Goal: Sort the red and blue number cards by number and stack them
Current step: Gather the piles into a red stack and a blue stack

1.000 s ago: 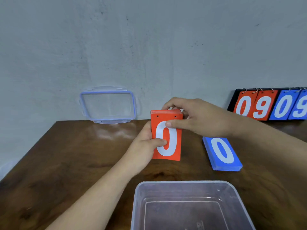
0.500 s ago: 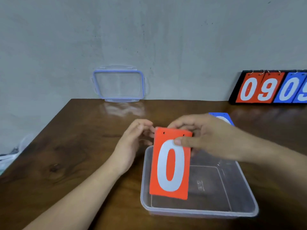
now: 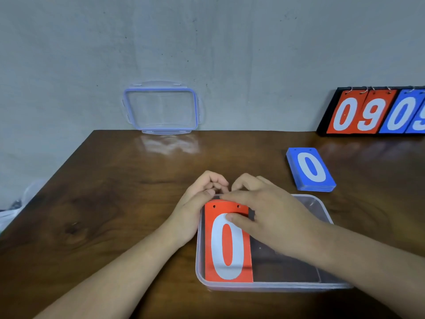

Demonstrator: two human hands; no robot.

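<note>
A red card stack (image 3: 227,247) with a white 0 on top lies flat in the left half of a clear plastic container (image 3: 323,210). My right hand (image 3: 273,219) holds the stack's top end, thumb on the 0 and fingers curled over the far edge. At the container's far left corner, my left hand (image 3: 195,208) has curled fingers and its thumb on the rim. A blue card stack (image 3: 310,169), also showing a 0, lies on the table to the right, apart from both hands.
The container's lid (image 3: 161,109) leans against the wall at the back of the wooden table (image 3: 103,192). A flip scoreboard (image 3: 372,111) with red and blue numbers stands at the back right. The table's left edge runs diagonally.
The red stack went from upright in both hands above the table down into the container, where it lies flat. My left hand let go of it and moved to the container's corner.
</note>
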